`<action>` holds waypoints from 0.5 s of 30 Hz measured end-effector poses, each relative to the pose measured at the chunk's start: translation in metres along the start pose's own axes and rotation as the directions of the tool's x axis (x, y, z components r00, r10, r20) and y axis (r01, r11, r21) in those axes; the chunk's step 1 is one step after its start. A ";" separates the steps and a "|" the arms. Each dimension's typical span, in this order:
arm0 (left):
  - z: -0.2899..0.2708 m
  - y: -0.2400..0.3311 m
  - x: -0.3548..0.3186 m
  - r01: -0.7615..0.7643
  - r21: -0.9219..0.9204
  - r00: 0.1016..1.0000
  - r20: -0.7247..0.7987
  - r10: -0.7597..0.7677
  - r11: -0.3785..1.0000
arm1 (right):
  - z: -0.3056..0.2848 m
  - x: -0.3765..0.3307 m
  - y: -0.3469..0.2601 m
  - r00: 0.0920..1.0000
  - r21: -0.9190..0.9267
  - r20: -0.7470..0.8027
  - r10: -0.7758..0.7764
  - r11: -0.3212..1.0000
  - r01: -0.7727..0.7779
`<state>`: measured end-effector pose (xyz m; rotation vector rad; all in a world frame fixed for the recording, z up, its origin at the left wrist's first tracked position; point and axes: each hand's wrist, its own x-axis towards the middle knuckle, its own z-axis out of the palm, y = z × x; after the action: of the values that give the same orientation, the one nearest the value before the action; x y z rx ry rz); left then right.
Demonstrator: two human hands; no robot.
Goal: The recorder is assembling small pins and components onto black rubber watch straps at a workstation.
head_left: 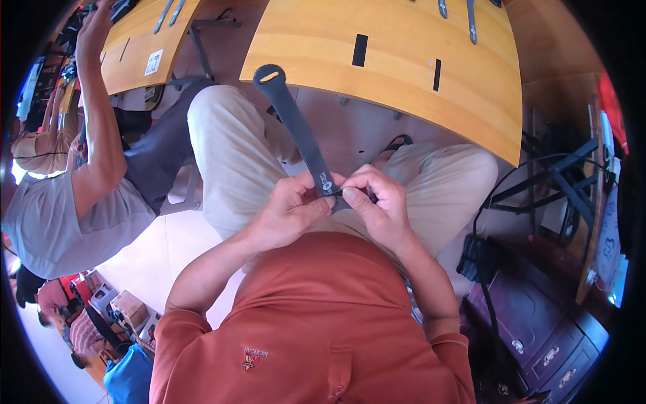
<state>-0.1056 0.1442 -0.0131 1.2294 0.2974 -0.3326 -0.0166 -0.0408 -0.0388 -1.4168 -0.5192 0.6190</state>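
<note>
A long, flat dark-grey strap (296,124) stands up from my lap, its rounded end with an oblong slot pointing toward the table. My left hand (294,205) is closed round the strap's lower part, thumb on top, beside a small pale printed mark. Close against it, my right hand (377,200) pinches thumb and forefinger at the strap's lower end. What lies in that pinch is mostly hidden; a thin dark bit shows between the two thumbs, and a small purplish piece shows under the right fingers.
Ahead stands a wooden table (397,34) with two black strips and several dark straps at its far edge. A co-worker in a grey shirt (74,215) sits at my left by another table (138,47). At right are a dark metal frame (572,182) and a dark purple cabinet (531,330).
</note>
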 end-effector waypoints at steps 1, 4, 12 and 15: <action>0.000 0.002 0.000 -0.003 -0.001 1.000 0.001 0.003 1.000 | 0.002 0.001 -0.004 0.995 -0.141 -0.003 -0.097 0.985 0.095; 0.003 0.005 -0.003 0.012 0.033 1.000 -0.016 -0.012 0.999 | 0.008 0.004 -0.006 0.962 -0.326 0.017 -0.272 0.908 0.262; 0.006 0.009 -0.017 0.038 0.064 0.999 -0.020 -0.037 0.997 | 0.007 0.012 -0.023 0.843 -0.548 0.088 -0.531 0.681 0.486; 0.007 -0.009 -0.024 0.061 0.084 0.991 0.115 -0.070 0.995 | -0.023 0.036 -0.043 0.727 -0.640 -0.129 -0.675 0.616 0.459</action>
<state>-0.1314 0.1370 -0.0094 1.2750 0.2249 -0.4760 0.0292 -0.0352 0.0011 -1.7447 -0.8652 -0.3820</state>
